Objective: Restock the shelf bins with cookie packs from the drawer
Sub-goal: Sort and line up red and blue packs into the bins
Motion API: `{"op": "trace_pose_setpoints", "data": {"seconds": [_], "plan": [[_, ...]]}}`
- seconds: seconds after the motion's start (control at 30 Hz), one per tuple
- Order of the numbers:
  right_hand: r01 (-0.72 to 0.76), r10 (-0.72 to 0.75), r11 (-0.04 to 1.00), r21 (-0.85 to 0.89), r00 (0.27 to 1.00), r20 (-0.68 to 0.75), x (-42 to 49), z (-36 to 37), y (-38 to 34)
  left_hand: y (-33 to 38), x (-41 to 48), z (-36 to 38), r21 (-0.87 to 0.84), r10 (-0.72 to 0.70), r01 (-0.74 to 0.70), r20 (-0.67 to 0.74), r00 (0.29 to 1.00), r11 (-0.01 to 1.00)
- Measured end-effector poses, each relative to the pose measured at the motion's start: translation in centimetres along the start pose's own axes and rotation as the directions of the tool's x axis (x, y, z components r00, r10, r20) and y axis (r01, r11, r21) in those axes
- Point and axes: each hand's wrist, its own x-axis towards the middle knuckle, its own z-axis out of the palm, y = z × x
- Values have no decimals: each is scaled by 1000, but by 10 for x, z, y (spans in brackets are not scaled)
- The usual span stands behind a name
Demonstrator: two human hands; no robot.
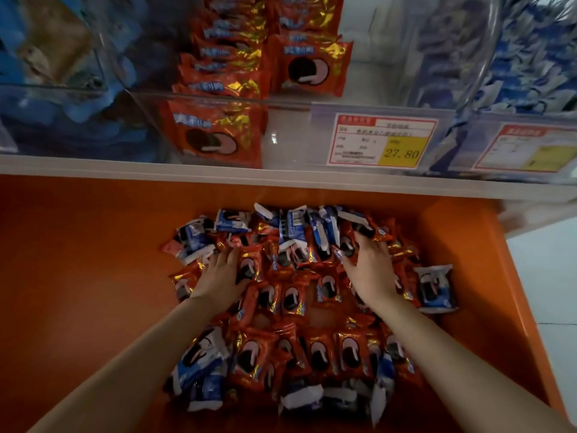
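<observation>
Head view: cookie packs (293,295) lie heaped in the orange drawer (78,260). The left hand (218,276) and right hand (371,270) rest on the heap, each grip wide, empty. Above the drawer, a shelf bin (290,132) holds red packs.

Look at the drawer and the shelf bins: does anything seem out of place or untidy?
The drawer holds red packs and blue packs jumbled in one heap, tilted every way, while the middle bin keeps its red ones in rows.
</observation>
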Motion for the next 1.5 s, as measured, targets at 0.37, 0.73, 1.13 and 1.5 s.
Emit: {"op": "trace_pose_setpoints", "data": {"seconds": [0.37,0.73,1.13,1.5], "plan": [[-148,158,975,166,986,-48,3,6,-15,3,-9,-11,-185,-57,58,11,998,981],[-142,139,963,231,990,30,-21,-33,-7,9,-36,-38,-21,-115,115,17,993,993],[21,-67,921,389,992,105,-61,-101,-38,55,-105,-103,-58,49,-50,-18,999,997],[212,-242,756,619,970,-36,-112,-173,-94,113,-187,-169,-284,238,-401,-470,850,871]]}}
